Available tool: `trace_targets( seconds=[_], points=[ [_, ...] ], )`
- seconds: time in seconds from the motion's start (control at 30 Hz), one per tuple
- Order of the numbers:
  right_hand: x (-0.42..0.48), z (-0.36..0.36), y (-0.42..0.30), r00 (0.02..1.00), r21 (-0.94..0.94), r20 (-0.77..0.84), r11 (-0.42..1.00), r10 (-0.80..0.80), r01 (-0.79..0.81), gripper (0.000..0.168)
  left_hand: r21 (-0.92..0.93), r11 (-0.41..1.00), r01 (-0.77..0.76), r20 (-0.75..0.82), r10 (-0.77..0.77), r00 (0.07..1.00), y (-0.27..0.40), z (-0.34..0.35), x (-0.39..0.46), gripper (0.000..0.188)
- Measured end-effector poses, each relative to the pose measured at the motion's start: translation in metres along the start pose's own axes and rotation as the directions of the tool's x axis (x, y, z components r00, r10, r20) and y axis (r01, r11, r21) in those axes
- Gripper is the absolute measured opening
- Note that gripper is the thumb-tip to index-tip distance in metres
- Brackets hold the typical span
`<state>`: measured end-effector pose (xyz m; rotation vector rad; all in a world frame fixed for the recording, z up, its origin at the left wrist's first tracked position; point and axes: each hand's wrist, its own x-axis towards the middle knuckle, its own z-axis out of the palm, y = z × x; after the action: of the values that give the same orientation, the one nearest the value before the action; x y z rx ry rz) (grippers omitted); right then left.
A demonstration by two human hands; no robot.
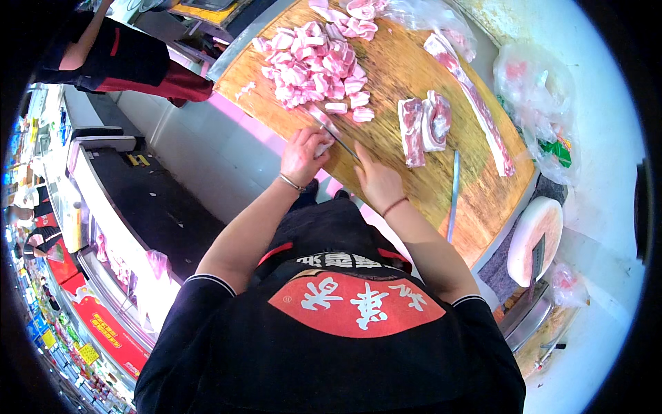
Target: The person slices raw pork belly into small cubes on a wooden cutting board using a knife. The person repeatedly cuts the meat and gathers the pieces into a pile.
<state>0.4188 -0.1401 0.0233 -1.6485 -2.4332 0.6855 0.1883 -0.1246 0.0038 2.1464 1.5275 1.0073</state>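
Note:
On the large wooden cutting board (382,67), my right hand (380,181) grips a knife (340,139) whose blade points up and left. The blade lies across a strip of raw meat (323,121) near the board's edge. My left hand (305,155) presses on the strip's near end with curled fingers, close to the blade. Beyond the knife is a heap of cut fatty pork pieces (315,64). Two thicker pork pieces (423,127) lie to the right. A long pork strip (473,103) stretches further right. Part of the knife's handle is hidden in my right hand.
A long narrow metal tool (454,196) lies on the board's right part. Plastic bags (538,108) sit beyond the right edge, near a round white block (535,240) with a dark-handled tool. Another person (124,57) stands at upper left. A black counter (150,191) runs along the left.

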Motion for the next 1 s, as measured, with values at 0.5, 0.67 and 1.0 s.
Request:
trace_targets(
  seconds=[0.5, 0.67, 1.0],
  points=[
    [-0.016, -0.031, 0.041, 0.99, 0.154, -0.092, 0.984, 0.104, -0.089, 0.055, 0.0, 0.997, 0.079, -0.073, -0.079, 0.994, 0.012, 0.004, 0.022, 0.033],
    [-0.036, -0.037, 0.033, 0.983, 0.134, -0.185, 0.99, -0.006, 0.031, 0.058, 0.051, 0.998, 0.042, -0.034, -0.041, 0.999, 0.019, -0.003, 0.02, 0.039],
    [-0.032, -0.053, 0.002, 0.997, -0.085, 0.045, 0.995, 0.06, -0.056, 0.058, 0.045, 0.999, 0.029, -0.03, -0.028, 0.999, 0.006, 0.0, 0.01, 0.034]
  ],
)
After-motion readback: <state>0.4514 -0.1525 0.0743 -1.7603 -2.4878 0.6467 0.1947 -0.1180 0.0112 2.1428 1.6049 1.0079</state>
